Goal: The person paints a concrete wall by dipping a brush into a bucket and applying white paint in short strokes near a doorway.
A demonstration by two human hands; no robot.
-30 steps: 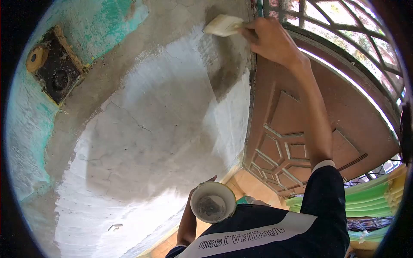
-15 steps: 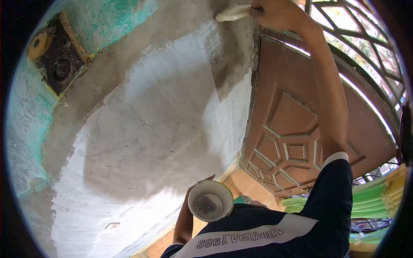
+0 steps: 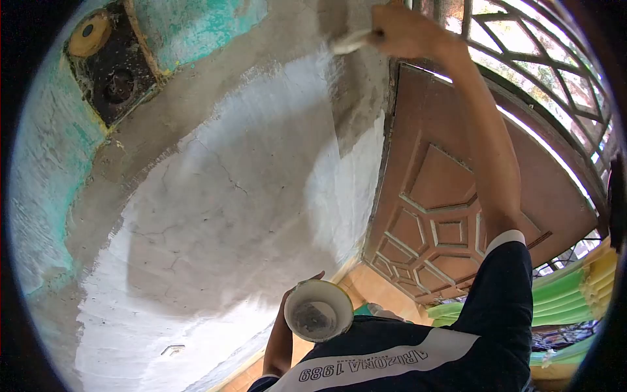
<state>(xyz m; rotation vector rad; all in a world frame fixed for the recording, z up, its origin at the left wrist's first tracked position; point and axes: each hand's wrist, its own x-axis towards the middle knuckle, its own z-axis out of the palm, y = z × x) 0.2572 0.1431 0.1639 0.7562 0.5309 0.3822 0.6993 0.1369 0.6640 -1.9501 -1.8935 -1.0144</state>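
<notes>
Raised at the top of the view, my right hand (image 3: 408, 31) grips a paintbrush (image 3: 354, 42) with pale, whitish bristles. The brush head lies against the wall, near the upper corner by the door frame; motion blurs it a little. Low in the middle, my left hand (image 3: 297, 295) is wrapped round the side of a white bowl (image 3: 337, 302) held close to my body, its fingers partly hidden behind it. Some greyish-white stuff sits in the bottom of the bowl. The wall (image 3: 222, 215) is part bare grey plaster and part white coating, with fine cracks.
At upper left, a dark recessed box (image 3: 111, 72) breaks the wall amid peeling turquoise paint (image 3: 196, 32). A brown panelled door (image 3: 450, 176) stands on the right, beneath a metal window grille (image 3: 542, 59). Green and yellow cloth (image 3: 562, 294) hangs at lower right.
My right hand and the brush have shifted slightly down along the wall. The view has turned a little, moving the wall box rightward. The bowl remains in my left hand.
</notes>
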